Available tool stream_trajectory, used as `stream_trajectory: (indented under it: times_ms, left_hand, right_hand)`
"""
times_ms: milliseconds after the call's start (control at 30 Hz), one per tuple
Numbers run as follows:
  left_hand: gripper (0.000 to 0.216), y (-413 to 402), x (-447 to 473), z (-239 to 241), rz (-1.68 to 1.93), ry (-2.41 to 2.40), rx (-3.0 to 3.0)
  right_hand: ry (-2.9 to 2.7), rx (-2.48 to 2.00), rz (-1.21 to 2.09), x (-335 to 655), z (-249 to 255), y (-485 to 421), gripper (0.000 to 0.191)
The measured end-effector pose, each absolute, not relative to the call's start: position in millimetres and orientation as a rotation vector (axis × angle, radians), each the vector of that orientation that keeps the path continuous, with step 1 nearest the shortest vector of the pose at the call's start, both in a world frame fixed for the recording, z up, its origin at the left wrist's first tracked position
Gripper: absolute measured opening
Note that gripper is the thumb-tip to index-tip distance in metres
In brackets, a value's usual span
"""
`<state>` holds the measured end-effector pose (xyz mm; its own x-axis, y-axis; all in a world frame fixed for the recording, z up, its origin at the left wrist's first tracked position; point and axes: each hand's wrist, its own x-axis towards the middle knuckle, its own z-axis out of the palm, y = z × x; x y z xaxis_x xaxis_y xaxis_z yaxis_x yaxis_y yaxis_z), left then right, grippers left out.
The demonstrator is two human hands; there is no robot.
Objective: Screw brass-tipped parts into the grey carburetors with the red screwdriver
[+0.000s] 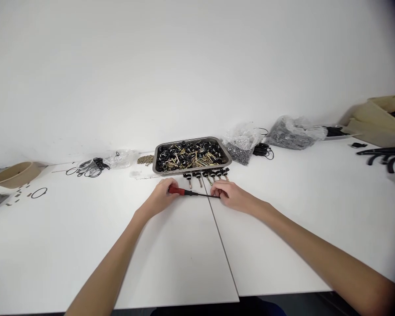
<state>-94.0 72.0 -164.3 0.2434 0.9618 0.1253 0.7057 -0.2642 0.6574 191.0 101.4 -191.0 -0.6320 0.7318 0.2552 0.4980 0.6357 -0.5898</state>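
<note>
A screwdriver [184, 192] with a red and black handle and a dark shaft lies level between my hands, just above or on the white table. My left hand [163, 194] is closed around the end of its handle. Near the tip, the fingers of my right hand [226, 193] are curled at the shaft and pinch it. Behind the screwdriver, several black-headed bolts [198, 177] stand in a row along the front of a metal tray [155, 163]. Heaped in that tray are black knobs and brass-coloured bolts [197, 156].
Left of the tray are a pile of small brass parts [145, 159], black rings [92, 166] and a tan bowl [16, 174]. On the right sit plastic bags of small parts [242, 147], a cream bin [370, 120] and curved black handles [388, 156]. A seam [222, 239] crosses the table.
</note>
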Motion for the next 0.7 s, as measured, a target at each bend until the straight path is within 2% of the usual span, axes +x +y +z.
stream_trajectory:
  times_ms: [533,700]
  left_hand:
    - [0.008,72,-95,-165,0.721,1.504,2.073]
    - [0.01,73,-96,-167,0.716,1.487,2.051]
  right_hand:
    - [-2.391,-0.982,0.656,191,-191,101,0.037]
    - [-2.372,-0.949,0.583,182,-162,108,0.032]
